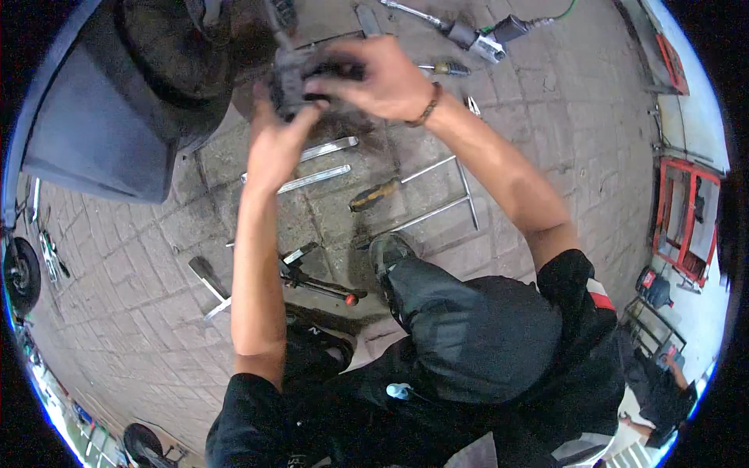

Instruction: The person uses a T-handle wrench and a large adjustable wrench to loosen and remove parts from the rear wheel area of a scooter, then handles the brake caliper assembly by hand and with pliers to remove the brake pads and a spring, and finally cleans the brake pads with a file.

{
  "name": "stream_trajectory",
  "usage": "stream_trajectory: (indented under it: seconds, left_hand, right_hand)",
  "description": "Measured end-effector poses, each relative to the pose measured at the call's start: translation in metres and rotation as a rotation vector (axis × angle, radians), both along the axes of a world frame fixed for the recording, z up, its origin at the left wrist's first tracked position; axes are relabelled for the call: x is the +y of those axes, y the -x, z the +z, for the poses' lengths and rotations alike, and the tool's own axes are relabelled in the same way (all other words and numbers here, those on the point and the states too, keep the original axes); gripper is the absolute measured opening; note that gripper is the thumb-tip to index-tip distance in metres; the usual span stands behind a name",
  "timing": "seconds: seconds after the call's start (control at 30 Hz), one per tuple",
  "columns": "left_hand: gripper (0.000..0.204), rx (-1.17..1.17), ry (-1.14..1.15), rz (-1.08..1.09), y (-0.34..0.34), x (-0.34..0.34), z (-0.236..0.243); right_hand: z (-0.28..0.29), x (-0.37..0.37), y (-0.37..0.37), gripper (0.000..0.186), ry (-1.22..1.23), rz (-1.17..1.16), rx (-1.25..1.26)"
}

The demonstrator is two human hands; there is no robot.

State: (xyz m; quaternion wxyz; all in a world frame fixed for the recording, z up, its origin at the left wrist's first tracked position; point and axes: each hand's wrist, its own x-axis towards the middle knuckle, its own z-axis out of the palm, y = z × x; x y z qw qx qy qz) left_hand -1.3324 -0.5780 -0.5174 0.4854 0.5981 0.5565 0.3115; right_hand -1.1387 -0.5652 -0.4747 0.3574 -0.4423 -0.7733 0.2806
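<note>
Beside the vehicle's dark wheel area, both of my hands are at a dark, greasy, blocky metal part (pixel 291 78), blurred by motion, so its exact kind cannot be made out. My left hand (pixel 275 144) grips it from below, thumb toward the right. Reaching in from the right, my right hand (pixel 378 82) has its fingers curled round the part's right side; a dark band circles that wrist. Below the hands, two flat steel bars (pixel 316 178) lie on the paving. A screwdriver with a yellow-black handle (pixel 374 195) rests near a T-shaped metal rod (pixel 468 195).
A grey vehicle body panel (pixel 101 132) fills the upper left. An air tool (pixel 484 39) with a green hose lies at the top right, near another screwdriver (pixel 445 69). By my left foot is a red-tipped tool (pixel 324 288). Red frames (pixel 686 218) and another person (pixel 659 390) are far right.
</note>
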Motion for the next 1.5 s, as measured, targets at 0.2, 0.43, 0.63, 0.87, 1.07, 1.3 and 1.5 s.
stream_trajectory:
  seconds: [0.2,0.43,0.63,0.87,1.07,1.3,1.5]
  left_hand:
    - [0.06,-0.674,0.216,0.135,0.014,0.021,0.001]
    - [0.081,-0.343,0.124,0.073,0.004,0.007,0.004]
    - [0.074,-0.369,0.207,0.115,0.014,0.016,0.0]
    - [0.053,-0.863,0.374,0.192,0.002,0.022,-0.022]
    - [0.05,-0.802,0.334,0.201,0.014,0.024,-0.01]
    - [0.042,-0.754,0.318,0.233,0.019,0.027,-0.007]
    - [0.047,-0.941,0.312,0.167,0.018,0.027,-0.003]
  right_hand:
    - [-0.089,0.045,-0.133,0.015,0.022,-0.567,0.058]
    - [-0.173,0.037,-0.126,0.051,0.041,-0.394,-0.668]
    - [-0.181,0.069,-0.107,0.059,0.174,-0.372,-0.685]
    - [-0.187,0.119,-0.099,0.052,0.391,-0.55,-0.824]
    - [-0.175,0.108,-0.1,0.046,0.433,-0.575,-0.795]
    - [-0.143,0.075,-0.091,0.03,0.169,-0.46,-0.606]
    - [-0.16,0.052,-0.199,0.04,0.241,-0.678,-0.462]
